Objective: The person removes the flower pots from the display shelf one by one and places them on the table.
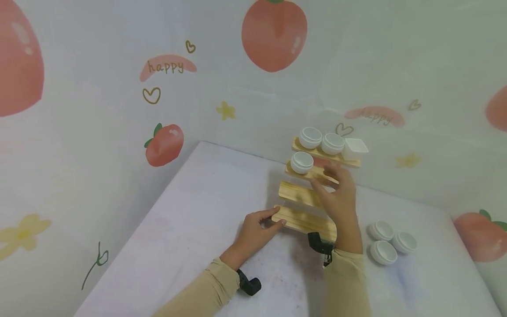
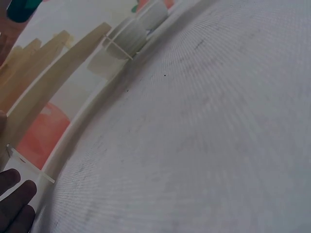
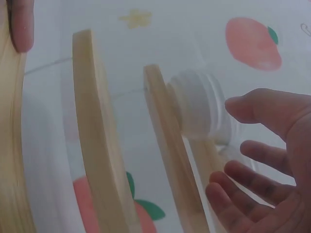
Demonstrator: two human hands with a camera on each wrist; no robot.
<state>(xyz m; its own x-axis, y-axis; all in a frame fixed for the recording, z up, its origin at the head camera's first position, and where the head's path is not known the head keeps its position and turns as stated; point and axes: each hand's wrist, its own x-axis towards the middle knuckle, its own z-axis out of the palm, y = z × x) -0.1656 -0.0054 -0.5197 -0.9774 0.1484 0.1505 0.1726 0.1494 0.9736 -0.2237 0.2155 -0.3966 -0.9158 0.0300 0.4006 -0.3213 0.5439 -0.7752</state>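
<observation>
Beige-cuffed, the left hand (image 1: pixel 255 231) pinches the wooden rack (image 1: pixel 299 192) by its nearest tier's left end. Rightward, one white bowl (image 1: pixel 302 163) sits on the second-farthest level; beside it the right hand (image 1: pixel 339 198) is spread, gripping nothing. Setting bowls seems the step; next, I'd guess, calls for reaching right, to three bowls (image 1: pixel 383 253) on the counter (image 1: pixel 431 286).

Left of the left hand (image 1: pixel 255 226), a hand could pass over the table (image 1: pixel 190 220) as far as the wall (image 1: pixel 99 132) — to its right, the bottom board (image 1: pixel 306 221) blocks the way. Just left of the right hand (image 1: pixel 338 193), a bowl (image 1: pixel 302 163) obstructs; beyond that hand, 2 more bowls (image 1: pixel 332 144) and a square cup (image 1: pixel 354 149) do. Right of its wrist there is room — up to 3 loose bowls (image 1: pixel 384 252).
</observation>
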